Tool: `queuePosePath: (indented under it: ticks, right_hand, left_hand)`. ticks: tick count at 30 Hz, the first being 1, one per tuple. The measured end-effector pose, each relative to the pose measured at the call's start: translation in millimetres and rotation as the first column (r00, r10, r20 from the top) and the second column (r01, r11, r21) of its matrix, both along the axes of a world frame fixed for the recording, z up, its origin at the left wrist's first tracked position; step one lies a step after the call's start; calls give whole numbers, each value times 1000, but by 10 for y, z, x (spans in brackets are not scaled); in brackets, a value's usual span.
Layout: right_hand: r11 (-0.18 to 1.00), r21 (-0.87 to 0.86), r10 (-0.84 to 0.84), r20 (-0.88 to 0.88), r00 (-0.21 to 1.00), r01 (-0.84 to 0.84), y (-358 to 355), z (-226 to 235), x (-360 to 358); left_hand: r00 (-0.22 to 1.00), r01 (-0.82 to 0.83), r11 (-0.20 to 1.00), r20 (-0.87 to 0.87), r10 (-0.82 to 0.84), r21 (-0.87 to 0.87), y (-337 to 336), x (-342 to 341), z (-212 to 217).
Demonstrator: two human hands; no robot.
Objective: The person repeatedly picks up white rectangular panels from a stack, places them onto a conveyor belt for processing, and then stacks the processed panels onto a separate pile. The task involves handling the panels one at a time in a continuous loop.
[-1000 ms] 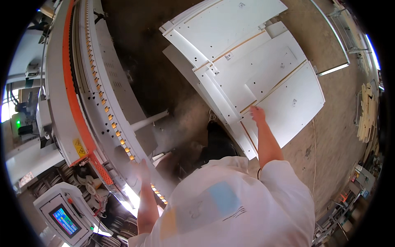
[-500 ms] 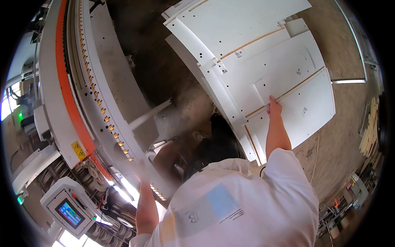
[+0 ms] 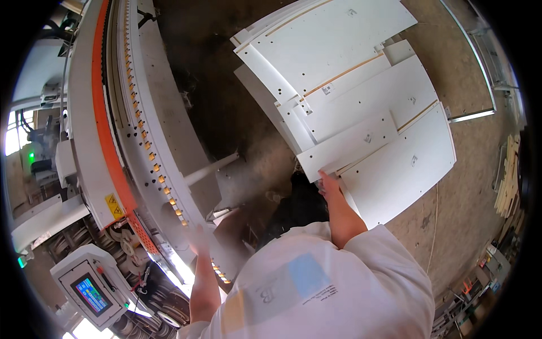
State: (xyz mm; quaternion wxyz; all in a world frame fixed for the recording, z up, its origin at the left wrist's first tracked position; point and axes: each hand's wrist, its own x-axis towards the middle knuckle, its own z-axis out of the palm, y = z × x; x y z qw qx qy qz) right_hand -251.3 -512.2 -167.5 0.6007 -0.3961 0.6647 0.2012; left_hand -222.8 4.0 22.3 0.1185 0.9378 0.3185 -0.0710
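white panels (image 3: 361, 101) lie stacked askew at our right; our right hand (image 3: 329, 183) grips one's near corner and it could slide off; our left hand (image 3: 197, 237) hovers open by the edge-banding machine (image 3: 101, 130).

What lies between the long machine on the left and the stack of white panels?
In the head view, only bare dusty floor separates the machine from the white panels.
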Motion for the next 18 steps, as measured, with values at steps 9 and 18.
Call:
queuePosePath:
  ticks: [9,18]
  right_hand:
    - [945,270,-256,265,930,183,287,-18,-188]
    - [824,87,-549,367,751,559,-68,213,-971]
  left_hand:
    - [998,47,999,29,-47,6,109,-95,-63]
    - [998,54,998,41,-53,-39,71,-71,59]
